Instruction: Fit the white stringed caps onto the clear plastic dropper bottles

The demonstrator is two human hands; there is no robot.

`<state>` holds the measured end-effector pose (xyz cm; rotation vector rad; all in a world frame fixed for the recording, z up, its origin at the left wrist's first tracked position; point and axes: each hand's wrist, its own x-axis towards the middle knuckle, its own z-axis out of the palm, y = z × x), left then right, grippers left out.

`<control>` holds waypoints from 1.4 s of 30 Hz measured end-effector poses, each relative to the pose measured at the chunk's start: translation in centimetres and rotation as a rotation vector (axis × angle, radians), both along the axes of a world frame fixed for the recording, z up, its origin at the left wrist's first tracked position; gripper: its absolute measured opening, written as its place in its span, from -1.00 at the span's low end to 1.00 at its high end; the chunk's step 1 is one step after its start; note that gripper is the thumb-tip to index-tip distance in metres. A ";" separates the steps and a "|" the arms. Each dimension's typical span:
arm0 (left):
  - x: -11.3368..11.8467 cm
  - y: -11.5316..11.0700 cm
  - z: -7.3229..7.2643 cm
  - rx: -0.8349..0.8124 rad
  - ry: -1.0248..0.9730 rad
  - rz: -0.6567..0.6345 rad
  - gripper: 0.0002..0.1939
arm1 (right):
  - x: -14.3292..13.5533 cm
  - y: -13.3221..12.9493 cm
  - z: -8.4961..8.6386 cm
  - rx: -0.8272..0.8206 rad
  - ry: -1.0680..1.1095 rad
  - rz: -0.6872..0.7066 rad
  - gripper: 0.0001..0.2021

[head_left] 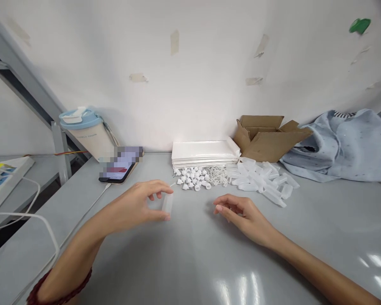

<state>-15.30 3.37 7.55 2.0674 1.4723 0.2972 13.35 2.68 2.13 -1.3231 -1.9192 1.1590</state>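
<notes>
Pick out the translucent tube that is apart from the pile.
It's the tube between the thumb and fingertips of the left hand; the other tubes lie heaped together in front of the cardboard box.

The left hand partly hides a translucent tube; phone screen partly pixelated.

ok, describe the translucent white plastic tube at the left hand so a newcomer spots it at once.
On the glossy grey tabletop, find the bare left hand, left of centre. The translucent white plastic tube spans the gap between its thumb and fingertips. Similar-looking tubes lie heaped farther right; this one sits apart, in the hand.
</notes>
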 end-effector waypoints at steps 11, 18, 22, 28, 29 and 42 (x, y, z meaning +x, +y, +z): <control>0.4 -1.0 -2.7 0.036 0.174 -0.151 -0.54 | 1.2 0.8 0.9 0.138 -0.124 -0.090 -0.74; -0.1 -1.4 -2.8 0.026 0.194 -0.125 -0.50 | 1.3 0.8 0.9 0.153 -0.141 -0.097 -0.75; -0.3 -1.4 -3.0 0.051 0.178 -0.134 -0.48 | 1.3 0.8 0.9 0.169 -0.154 -0.099 -0.74; 0.6 -1.5 -3.1 0.094 0.112 -0.174 -0.50 | 1.5 1.0 1.0 0.183 -0.146 -0.113 -0.73; 0.9 -1.6 -3.1 0.091 0.100 -0.184 -0.48 | 1.5 1.0 1.0 0.189 -0.146 -0.118 -0.72; 2.2 -1.4 -3.3 0.034 0.053 -0.226 -0.52 | 2.5 2.2 0.8 0.235 -0.092 -0.173 -0.73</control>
